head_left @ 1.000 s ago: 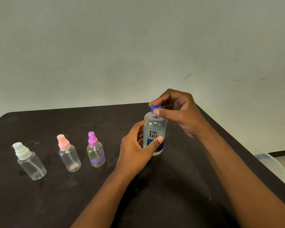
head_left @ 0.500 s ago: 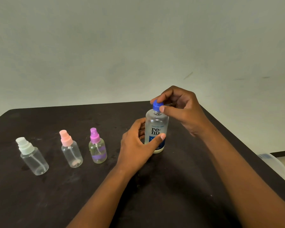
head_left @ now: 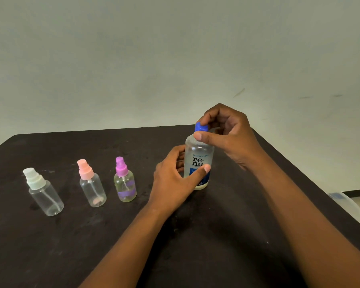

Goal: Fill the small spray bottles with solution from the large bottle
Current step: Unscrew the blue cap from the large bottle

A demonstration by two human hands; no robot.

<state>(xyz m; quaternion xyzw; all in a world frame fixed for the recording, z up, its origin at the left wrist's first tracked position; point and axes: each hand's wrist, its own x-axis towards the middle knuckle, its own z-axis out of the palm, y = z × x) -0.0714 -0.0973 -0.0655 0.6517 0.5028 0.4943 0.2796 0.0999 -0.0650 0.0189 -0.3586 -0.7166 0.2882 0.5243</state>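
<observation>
The task looks barely begun. The large bottle (head_left: 199,163) stands upright on the dark surface (head_left: 227,235) at about 1 o'clock from centre, the left hand (head_left: 175,179) wrapped round its body while the right hand (head_left: 227,134) pinches its blue cap (head_left: 201,127), still seated. At 9 o'clock, three small spray bottles (head_left: 92,183) stand capped; filling has not started.

Soft even light, faint shadows, sharp centre; wide-angle bending at edges

Both hands (head_left: 230,136) on large bottle (head_left: 199,161)
</observation>
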